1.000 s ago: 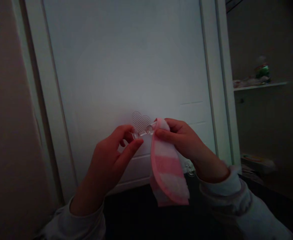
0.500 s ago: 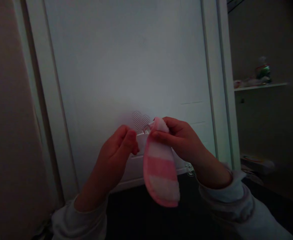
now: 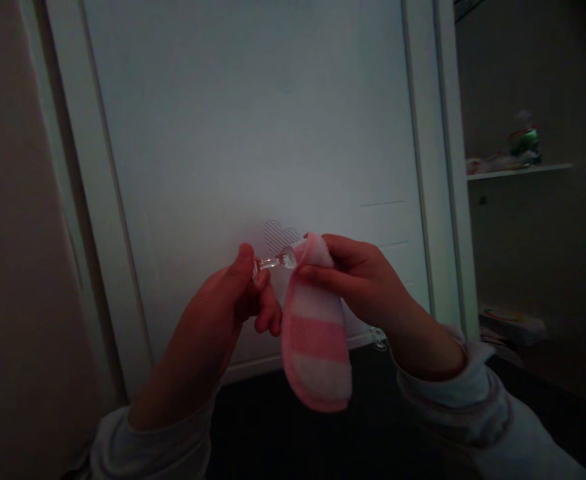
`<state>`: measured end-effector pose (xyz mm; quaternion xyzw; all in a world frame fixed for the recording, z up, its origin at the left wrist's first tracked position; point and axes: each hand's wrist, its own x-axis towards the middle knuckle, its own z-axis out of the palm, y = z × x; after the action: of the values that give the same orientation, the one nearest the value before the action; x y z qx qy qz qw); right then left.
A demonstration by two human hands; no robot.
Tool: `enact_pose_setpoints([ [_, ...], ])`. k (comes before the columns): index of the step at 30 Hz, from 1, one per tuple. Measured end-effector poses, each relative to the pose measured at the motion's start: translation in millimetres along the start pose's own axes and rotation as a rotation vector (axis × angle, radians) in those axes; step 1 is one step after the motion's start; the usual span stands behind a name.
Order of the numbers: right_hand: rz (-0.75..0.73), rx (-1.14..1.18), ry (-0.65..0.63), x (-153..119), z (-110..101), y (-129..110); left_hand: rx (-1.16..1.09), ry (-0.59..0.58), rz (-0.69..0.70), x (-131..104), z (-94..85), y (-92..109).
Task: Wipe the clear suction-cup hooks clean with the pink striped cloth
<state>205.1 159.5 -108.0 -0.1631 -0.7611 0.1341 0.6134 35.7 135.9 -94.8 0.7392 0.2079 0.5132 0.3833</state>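
Your left hand [image 3: 240,287] has its fingers closed on the left end of a clear stick [image 3: 287,258] with a round knob. The stick lies nearly flat, in the middle, between your two hands. Its right end meets the top fold of a fuzzy pink and white striped cloth [image 3: 317,337]. Your right hand [image 3: 365,277] pinches that fold with its fingers; you cannot tell if they grip the stick too. The cloth hangs down below them. Just behind the stick, you can see a stripy heart shape [image 3: 281,237] on a big white panel [image 3: 253,120]. Far to the right, a green thing [image 3: 529,141] sits on a white shelf [image 3: 523,171].
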Motion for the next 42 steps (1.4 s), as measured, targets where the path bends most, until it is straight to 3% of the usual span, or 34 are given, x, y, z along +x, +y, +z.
enact_pose_setpoints([
  [5,-0.055,-0.081,0.053,0.0,-1.1,0.9,-0.071,-0.017,-0.051,3.1,3.6,-2.7],
  [11,-0.255,-0.288,0.037,2.2,-0.9,-3.5,-0.107,-0.024,-0.110,4.6,-1.9,5.5],
  [16,-0.259,-0.372,0.106,4.2,-0.4,-5.5,-0.134,-0.013,-0.151,9.9,0.1,-1.4],
  [19,-0.198,-0.384,0.137,4.6,-1.0,-1.0,-0.075,0.101,-0.052,13.4,1.9,-13.0],
  [22,-0.086,-0.318,0.131,4.3,-1.4,5.9,0.065,0.270,0.163,13.9,0.7,-20.4],
  [27,0.059,-0.109,0.120,2.6,-1.6,12.7,0.404,0.252,0.362,9.7,-7.8,-23.2],
  [32,0.047,-0.001,0.062,2.4,-2.0,11.7,0.589,0.304,0.409,6.9,-14.1,-24.4],
  [37,-0.153,-0.180,0.077,4.3,-2.0,7.0,0.577,0.333,0.426,6.9,-12.1,-18.5],
  [42,-0.246,-0.316,0.086,4.7,-1.3,2.9,0.585,0.306,0.328,7.8,-3.0,-17.5],
])
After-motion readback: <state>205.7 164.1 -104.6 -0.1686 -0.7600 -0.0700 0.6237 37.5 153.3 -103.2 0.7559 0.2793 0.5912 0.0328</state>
